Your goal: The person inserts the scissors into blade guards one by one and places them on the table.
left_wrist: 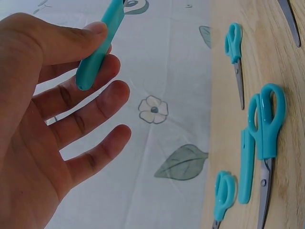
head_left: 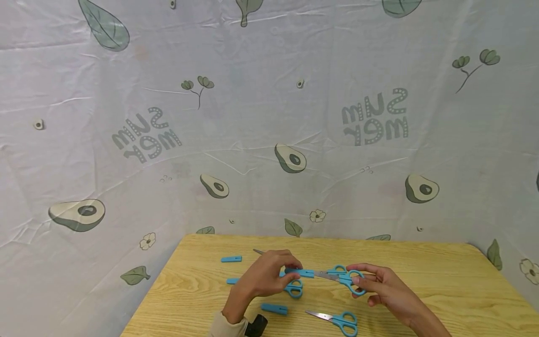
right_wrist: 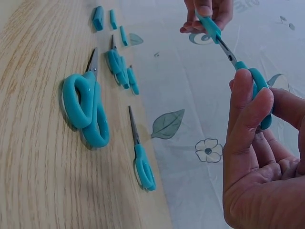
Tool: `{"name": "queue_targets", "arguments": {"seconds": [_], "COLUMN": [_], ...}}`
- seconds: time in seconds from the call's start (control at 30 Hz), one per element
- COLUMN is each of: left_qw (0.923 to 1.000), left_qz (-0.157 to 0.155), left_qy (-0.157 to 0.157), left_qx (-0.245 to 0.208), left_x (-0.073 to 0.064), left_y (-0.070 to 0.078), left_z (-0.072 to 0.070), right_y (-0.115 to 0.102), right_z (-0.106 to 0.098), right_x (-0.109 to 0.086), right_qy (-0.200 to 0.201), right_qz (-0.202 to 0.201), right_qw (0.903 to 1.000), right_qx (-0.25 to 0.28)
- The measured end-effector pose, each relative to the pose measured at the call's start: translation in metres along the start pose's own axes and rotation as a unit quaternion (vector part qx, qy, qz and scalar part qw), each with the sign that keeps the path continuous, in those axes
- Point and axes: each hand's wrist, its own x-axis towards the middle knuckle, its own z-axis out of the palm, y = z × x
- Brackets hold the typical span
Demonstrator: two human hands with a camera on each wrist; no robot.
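My left hand (head_left: 267, 276) pinches a blue blade cap (left_wrist: 98, 55) between thumb and fingers. Facing it, my right hand (head_left: 389, 292) holds a pair of blue-handled scissors (right_wrist: 259, 78) by the handle, thumb against one loop. Held above the table, the scissors point left, and the cap's mouth meets the blades; their tips appear to be inside it. Part of the blades stays bare between cap and handle. Below the hands lies another pair of scissors (head_left: 344, 323). More scissors (head_left: 294, 288) are partly hidden behind my left hand.
Loose blue caps (head_left: 273, 309) lie left on the wooden table (head_left: 421, 262), one cap (head_left: 231, 259) near its far edge. In the right wrist view, separate scissors (right_wrist: 144, 167) rest near the table edge. A printed cloth (head_left: 252, 117) hangs behind.
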Motion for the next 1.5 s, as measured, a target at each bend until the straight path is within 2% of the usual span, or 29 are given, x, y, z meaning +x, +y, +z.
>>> {"name": "queue_targets", "arguments": {"seconds": [0.23, 0.53, 0.7, 0.93, 1.13, 1.5], "left_qw": [1.0, 0.9999, 0.9999, 1.0, 0.9998, 1.0], "left_qz": [-0.005, -0.003, -0.005, -0.005, -0.016, -0.003], "left_qy": [-0.005, 0.003, 0.003, 0.004, -0.002, 0.007], "left_qx": [0.003, 0.015, 0.009, 0.005, -0.011, 0.005], "left_x": [0.003, 0.006, 0.007, 0.008, 0.007, 0.008], "left_y": [0.002, 0.002, 0.003, 0.004, 0.005, 0.004], "left_z": [0.001, 0.002, 0.002, 0.004, 0.003, 0.004], "right_y": [-0.001, -0.003, -0.004, -0.005, -0.003, -0.003], "right_z": [0.002, 0.007, 0.01, 0.013, 0.014, 0.015], "right_x": [0.002, 0.01, 0.012, 0.015, 0.017, 0.019], "right_qy": [-0.007, 0.012, 0.013, -0.01, -0.001, -0.006], "right_qz": [-0.008, 0.0, -0.001, -0.015, -0.011, -0.012], "right_qw": [0.9999, 0.9998, 0.9998, 0.9998, 0.9999, 0.9999], "right_qx": [-0.004, -0.015, -0.016, 0.009, 0.005, 0.004]}}
